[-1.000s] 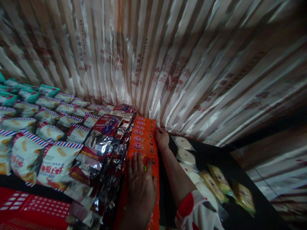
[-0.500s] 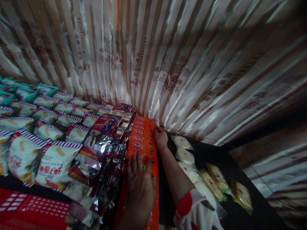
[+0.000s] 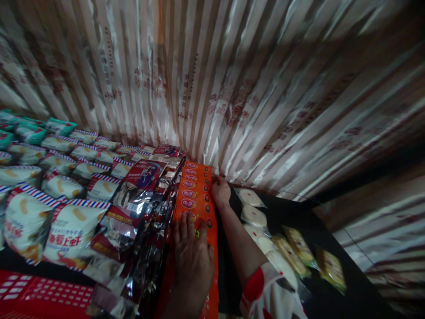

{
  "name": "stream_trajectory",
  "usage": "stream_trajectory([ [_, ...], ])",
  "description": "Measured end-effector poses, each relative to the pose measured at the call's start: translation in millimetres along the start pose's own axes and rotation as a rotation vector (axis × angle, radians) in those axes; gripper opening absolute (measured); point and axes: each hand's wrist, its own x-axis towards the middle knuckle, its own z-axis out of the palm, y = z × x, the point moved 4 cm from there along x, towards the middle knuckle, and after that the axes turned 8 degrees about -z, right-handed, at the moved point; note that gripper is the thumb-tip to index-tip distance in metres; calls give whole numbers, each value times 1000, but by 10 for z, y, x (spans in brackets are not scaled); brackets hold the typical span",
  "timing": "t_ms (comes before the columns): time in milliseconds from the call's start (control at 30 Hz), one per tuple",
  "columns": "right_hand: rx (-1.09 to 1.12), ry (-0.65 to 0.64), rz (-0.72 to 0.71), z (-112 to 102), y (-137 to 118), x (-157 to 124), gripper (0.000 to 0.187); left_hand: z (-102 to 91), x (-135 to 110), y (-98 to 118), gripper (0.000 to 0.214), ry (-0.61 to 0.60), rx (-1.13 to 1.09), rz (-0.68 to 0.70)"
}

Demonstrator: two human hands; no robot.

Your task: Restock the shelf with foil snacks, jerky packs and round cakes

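A row of orange snack packets (image 3: 195,191) runs away from me on a dark shelf, overlapping one another. My left hand (image 3: 192,254) lies flat on the near packets, fingers stretched out. My right hand (image 3: 219,192) reaches to the far end of the row, beside the packets' right edge near the striped curtain; its fingers curl against the edge, and I cannot see whether they grip anything. My right sleeve (image 3: 265,288) is white with red patches.
Silver and red foil bags (image 3: 142,199) stand just left of the orange row, then white bags with striped tops (image 3: 71,226) and teal bags (image 3: 56,126). Clear packs of pale round cakes (image 3: 254,215) and yellow snacks (image 3: 328,266) lie right. A shiny striped curtain (image 3: 232,88) hangs behind. A red crate (image 3: 43,294) sits bottom left.
The view has shifted slightly; both hands stay on the orange packets, the right hand a little farther toward the curtain.
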Motion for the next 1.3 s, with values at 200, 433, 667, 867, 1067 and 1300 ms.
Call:
stream_trajectory([
  [200, -65, -51, -57, 3, 11, -61, 45, -18, 17, 12, 48, -33, 0, -14],
  [433, -89, -29, -87, 6, 3, -96, 47, 15, 6, 5, 48, 10, 4, 10],
  [667, -88, -34, -91, 9, -18, -87, 49, 27, -1, 8, 47, 23, -6, -12],
  [867, 19, 13, -66, -49, 68, -128, 44, 49, -8, 6, 45, 33, -18, -11],
  [1067, 25, 2, -166, -23, 98, -202, 39, 37, -3, 7, 46, 11, -23, -13],
  [1300, 86, 30, 11, -13, 212, 7, 36, 54, -6, 3, 46, -14, -16, -19],
])
